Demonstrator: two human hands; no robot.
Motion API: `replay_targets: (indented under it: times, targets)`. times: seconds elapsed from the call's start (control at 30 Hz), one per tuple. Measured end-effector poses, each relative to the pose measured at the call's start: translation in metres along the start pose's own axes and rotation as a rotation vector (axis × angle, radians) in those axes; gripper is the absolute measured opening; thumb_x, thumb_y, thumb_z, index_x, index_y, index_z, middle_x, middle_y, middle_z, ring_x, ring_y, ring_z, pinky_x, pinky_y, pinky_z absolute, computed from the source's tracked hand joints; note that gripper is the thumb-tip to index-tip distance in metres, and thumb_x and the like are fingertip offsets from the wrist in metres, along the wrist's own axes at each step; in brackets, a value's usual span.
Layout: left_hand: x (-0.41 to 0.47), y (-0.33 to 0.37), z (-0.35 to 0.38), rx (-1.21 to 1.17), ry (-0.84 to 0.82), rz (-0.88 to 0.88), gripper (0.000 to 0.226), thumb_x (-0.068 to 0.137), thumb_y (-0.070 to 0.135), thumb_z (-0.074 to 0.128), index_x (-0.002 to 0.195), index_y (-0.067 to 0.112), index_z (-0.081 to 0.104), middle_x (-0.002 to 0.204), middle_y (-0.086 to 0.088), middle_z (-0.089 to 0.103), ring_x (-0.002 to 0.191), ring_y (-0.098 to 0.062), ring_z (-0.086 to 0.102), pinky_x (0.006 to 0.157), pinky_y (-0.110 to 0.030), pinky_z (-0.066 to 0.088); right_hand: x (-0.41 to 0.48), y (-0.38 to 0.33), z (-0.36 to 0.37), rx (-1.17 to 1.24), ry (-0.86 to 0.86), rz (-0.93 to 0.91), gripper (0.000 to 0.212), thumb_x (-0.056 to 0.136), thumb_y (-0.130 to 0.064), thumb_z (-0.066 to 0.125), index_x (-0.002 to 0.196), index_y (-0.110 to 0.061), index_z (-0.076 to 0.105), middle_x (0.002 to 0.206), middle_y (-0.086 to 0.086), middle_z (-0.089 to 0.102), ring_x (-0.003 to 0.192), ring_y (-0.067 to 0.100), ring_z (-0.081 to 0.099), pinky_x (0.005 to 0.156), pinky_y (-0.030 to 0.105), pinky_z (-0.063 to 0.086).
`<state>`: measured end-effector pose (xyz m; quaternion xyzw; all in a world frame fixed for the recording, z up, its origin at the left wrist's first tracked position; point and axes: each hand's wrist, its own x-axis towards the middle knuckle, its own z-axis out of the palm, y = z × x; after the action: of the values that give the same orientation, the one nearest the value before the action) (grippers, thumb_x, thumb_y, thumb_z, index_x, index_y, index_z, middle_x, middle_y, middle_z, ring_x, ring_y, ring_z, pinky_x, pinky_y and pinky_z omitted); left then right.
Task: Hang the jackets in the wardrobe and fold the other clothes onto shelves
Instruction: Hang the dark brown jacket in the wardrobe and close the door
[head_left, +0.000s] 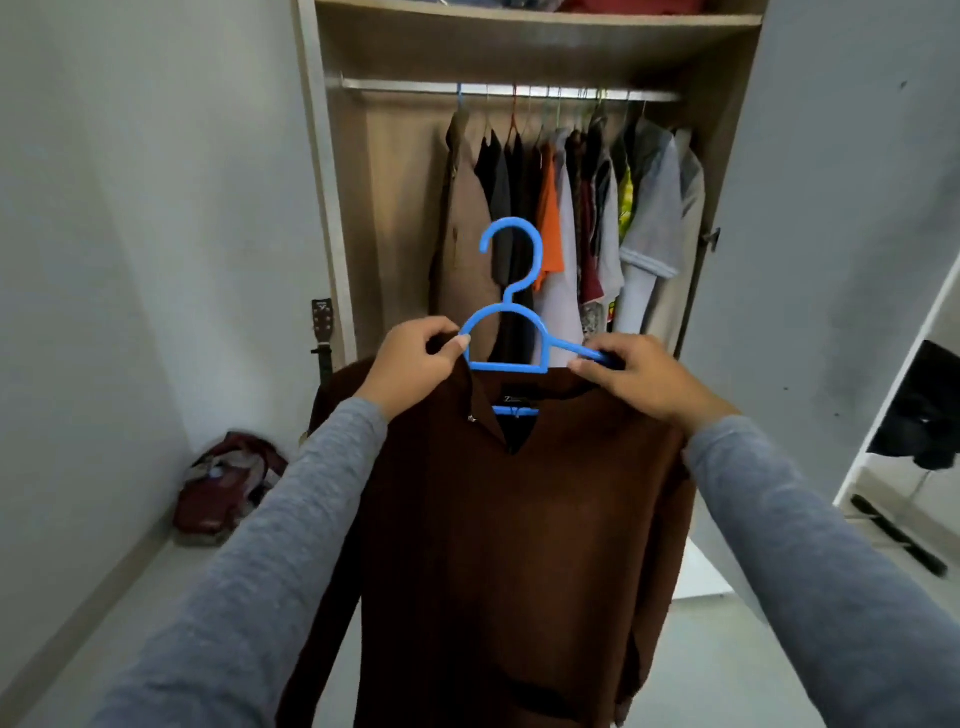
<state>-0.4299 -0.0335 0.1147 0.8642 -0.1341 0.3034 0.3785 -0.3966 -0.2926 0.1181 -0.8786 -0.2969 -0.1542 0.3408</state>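
brown top (519, 545), blue hanger (506, 368), neck label (514, 399) unreadable

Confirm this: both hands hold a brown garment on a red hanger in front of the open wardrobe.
The hanger is blue, not red, per the head view. The left hand and right hand do hold the brown garment on it before the open wardrobe.

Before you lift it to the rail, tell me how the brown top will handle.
Probably floppy: the brown top hangs limp, sleeves drooping. It may slide off, since one arm of the hanger shows bare by the right hand.
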Motion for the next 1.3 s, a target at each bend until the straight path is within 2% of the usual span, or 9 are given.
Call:
replay_targets:
  times: [0.1,0.27,0.37,0.57,0.67,0.73,0.87,1.07,1.3]
  targets:
    - [0.043,-0.012,0.039,-0.025,-0.069,0.026,0.016,0.090,0.022,0.061,0.090,0.008,0.069,0.090,-0.004,0.069,0.089,-0.013,0.062,0.081,-0.022,0.045,0.035,0.034,-0.012,0.050,-0.171,0.115,0.035,0.088,-0.033,0.063,0.081,0.001,0.064,0.066,0.009,0.048,0.063,0.017,0.044,0.064,0.031,0.036]
    - [0.130,-0.049,0.080,-0.076,-0.051,0.040,0.019,0.086,0.028,0.066,0.099,0.014,0.070,0.095,0.004,0.069,0.096,-0.008,0.061,0.090,-0.026,0.047,0.102,0.079,-0.021,0.229,-0.087,0.249,0.020,0.085,-0.027,0.067,0.082,-0.008,0.073,0.074,0.010,0.062,0.071,0.017,0.052,0.073,0.030,0.042]
    - [0.170,-0.074,0.093,-0.066,0.110,0.057,0.024,0.084,0.026,0.069,0.103,0.011,0.070,0.102,0.002,0.068,0.100,-0.009,0.060,0.093,-0.024,0.046,0.150,0.095,-0.014,0.187,-0.004,0.241,0.021,0.086,-0.024,0.067,0.086,-0.003,0.072,0.075,0.011,0.067,0.067,0.009,0.057,0.070,0.027,0.048]
    - [0.162,-0.127,0.136,0.019,0.376,-0.160,0.049,0.092,0.008,0.050,0.139,0.010,0.039,0.144,-0.005,0.035,0.134,-0.016,0.031,0.105,-0.012,0.018,0.228,0.104,0.037,0.215,0.062,0.186,0.029,0.089,-0.020,0.064,0.063,-0.006,0.061,0.053,-0.002,0.045,0.045,0.000,0.040,0.047,0.015,0.029]
    - [0.135,-0.152,0.157,-0.028,0.284,-0.309,0.072,0.081,-0.008,0.050,0.146,0.010,0.025,0.149,-0.007,0.026,0.138,-0.018,0.025,0.105,-0.005,0.011,0.265,0.098,0.068,0.344,0.111,0.187,0.033,0.088,-0.023,0.064,0.080,0.008,0.066,0.065,0.014,0.056,0.061,0.018,0.050,0.058,0.027,0.036]
    - [0.122,-0.165,0.167,-0.178,0.103,-0.331,0.085,0.077,-0.006,0.057,0.148,0.019,0.016,0.151,-0.003,0.021,0.140,-0.017,0.022,0.114,-0.019,0.015,0.290,0.086,0.088,0.386,0.136,0.171,0.036,0.088,-0.026,0.062,0.077,0.008,0.065,0.065,0.014,0.055,0.058,0.017,0.049,0.056,0.027,0.035]
    - [0.113,-0.165,0.179,-0.278,-0.309,-0.376,0.125,0.069,0.030,0.082,0.147,0.031,-0.015,0.153,0.017,-0.009,0.138,0.000,-0.002,0.112,-0.023,0.010,0.328,0.056,0.115,0.505,0.177,0.200,0.036,0.090,-0.027,0.058,0.071,0.003,0.064,0.062,0.010,0.054,0.060,0.024,0.053,0.059,0.033,0.044]
    - [0.155,-0.179,0.170,-0.322,0.016,-0.496,0.132,0.061,0.055,0.079,0.146,0.032,-0.020,0.156,0.013,-0.012,0.144,-0.008,-0.004,0.118,-0.038,0.010,0.374,0.017,0.148,0.695,0.183,0.173,0.046,0.093,-0.022,0.053,0.049,-0.018,0.041,0.050,0.000,0.042,0.054,0.020,0.046,0.061,0.036,0.041]
    - [0.225,-0.214,0.131,-0.375,0.241,-0.428,0.100,0.069,0.054,0.074,0.148,0.035,0.015,0.151,0.009,0.030,0.136,-0.008,0.031,0.113,-0.043,0.030,0.443,0.002,0.146,0.778,0.323,0.302,0.035,0.095,-0.024,0.049,0.062,-0.019,0.041,0.066,0.000,0.047,0.064,0.018,0.051,0.058,0.029,0.040]
